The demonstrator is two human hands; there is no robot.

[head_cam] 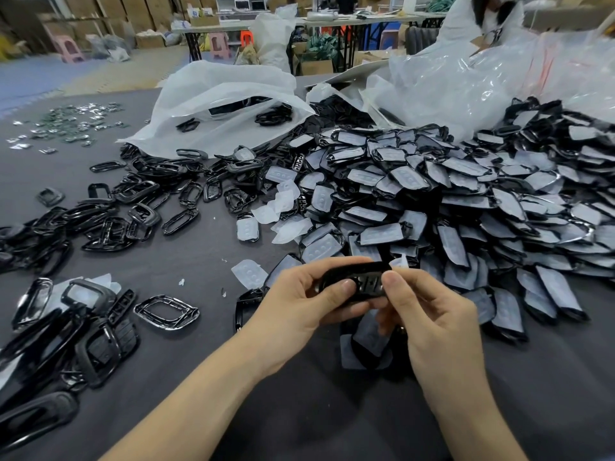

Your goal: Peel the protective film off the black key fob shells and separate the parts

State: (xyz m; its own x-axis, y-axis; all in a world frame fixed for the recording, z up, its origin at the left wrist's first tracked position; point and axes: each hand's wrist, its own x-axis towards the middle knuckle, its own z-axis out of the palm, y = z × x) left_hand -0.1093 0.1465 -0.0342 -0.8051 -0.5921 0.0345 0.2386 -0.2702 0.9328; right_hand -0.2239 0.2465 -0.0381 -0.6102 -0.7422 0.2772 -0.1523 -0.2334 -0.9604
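Near the centre, above the dark table (186, 257), the left hand (299, 304) and right hand (436, 324) both pinch one black key fob shell (357, 276), thumbs on its face and fingers curled beneath. A pale film tab (400, 262) sticks up by the right thumb. Film-covered shells (466, 211) heap to the right; bare black frames (133, 207) lie to the left.

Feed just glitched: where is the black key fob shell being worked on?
Head view, lower centre: the black plastic key fob shell is pinched between left hand and right hand, just in front of the heap of film-covered black shells.
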